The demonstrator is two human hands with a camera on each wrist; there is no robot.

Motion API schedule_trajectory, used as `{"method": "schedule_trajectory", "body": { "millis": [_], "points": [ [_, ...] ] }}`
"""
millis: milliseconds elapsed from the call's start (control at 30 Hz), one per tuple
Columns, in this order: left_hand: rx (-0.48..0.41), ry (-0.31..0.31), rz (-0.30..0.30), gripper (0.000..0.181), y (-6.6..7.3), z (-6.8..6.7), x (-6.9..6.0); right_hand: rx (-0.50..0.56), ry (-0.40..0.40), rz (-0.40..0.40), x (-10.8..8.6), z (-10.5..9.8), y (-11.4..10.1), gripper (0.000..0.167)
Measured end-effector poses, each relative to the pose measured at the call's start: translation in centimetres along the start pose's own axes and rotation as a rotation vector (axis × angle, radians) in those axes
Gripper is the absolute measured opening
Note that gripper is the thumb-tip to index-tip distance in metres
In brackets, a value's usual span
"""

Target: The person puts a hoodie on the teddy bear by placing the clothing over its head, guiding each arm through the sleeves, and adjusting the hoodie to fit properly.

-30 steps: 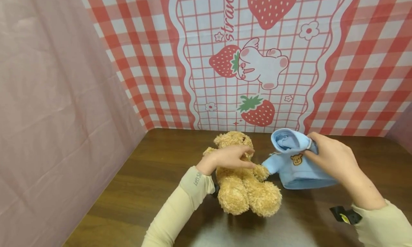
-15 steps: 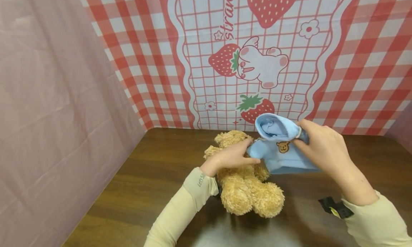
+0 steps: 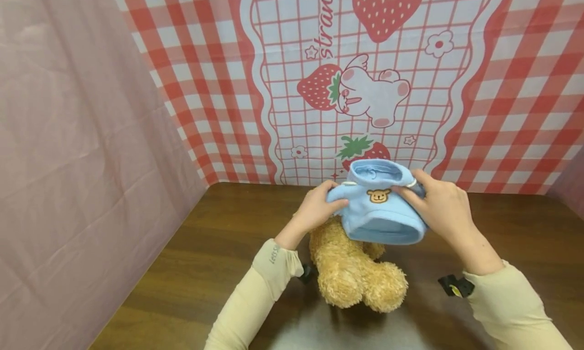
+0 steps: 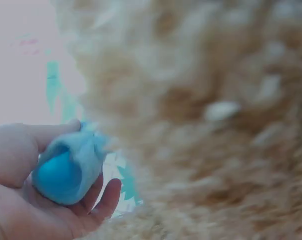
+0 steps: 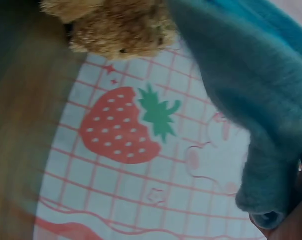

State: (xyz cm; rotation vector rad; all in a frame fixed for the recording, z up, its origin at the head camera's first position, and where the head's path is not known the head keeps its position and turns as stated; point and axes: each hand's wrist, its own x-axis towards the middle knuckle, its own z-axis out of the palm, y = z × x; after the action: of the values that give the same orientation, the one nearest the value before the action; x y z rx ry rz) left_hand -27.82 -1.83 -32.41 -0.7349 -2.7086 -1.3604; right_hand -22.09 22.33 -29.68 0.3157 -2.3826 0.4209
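A light blue garment (image 3: pixel 388 213) with a bear-face patch is stretched between both hands above a tan plush bear (image 3: pixel 342 258), covering the bear's head and part of its body. My left hand (image 3: pixel 315 210) pinches one sleeve; in the left wrist view the fingers curl round the sleeve (image 4: pixel 71 170), whose cuff opening faces the camera. My right hand (image 3: pixel 440 205) grips the other sleeve side near the shoulder. Plush fur (image 4: pixel 200 120) fills much of the left wrist view. The right wrist view shows the garment (image 5: pixel 260 95) hanging, with the hand mostly hidden behind it.
The bear's legs point toward the front of the brown wooden table (image 3: pixel 205 258). Behind the table hangs a red-and-white checked cloth (image 3: pixel 214 101) printed with strawberries. A pale pink curtain (image 3: pixel 77 137) is on the left.
The garment has moved left and over the bear in my right hand. My left hand has gone from lying over the bear to holding the sleeve, and the garment's hem now faces forward.
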Motion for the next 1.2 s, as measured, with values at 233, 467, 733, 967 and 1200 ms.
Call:
{"method": "schedule_trajectory", "body": {
  "millis": [233,467,733,967,1200],
  "points": [
    [-0.078,0.162,-0.025,0.026,0.0,-1.4,0.3,0.175,-0.147,0.114,0.3,1.9,1.3,0.048],
    [-0.212,0.242,-0.039,0.016,-0.3,-2.3,0.3,0.485,-0.241,0.191,0.6,4.3,2.6,0.034],
    [-0.303,0.327,-0.068,0.022,-0.8,-3.2,0.9,0.690,-0.203,0.254,1.0,7.3,2.8,0.039],
    [-0.122,0.295,-0.170,0.043,-1.4,-2.9,1.0,0.788,-0.292,0.343,0.8,9.8,2.6,0.050],
    [-0.136,0.099,-0.223,0.090,-2.2,-1.9,0.9,0.838,-0.352,0.428,0.3,11.2,1.9,0.061]
  ]
}}
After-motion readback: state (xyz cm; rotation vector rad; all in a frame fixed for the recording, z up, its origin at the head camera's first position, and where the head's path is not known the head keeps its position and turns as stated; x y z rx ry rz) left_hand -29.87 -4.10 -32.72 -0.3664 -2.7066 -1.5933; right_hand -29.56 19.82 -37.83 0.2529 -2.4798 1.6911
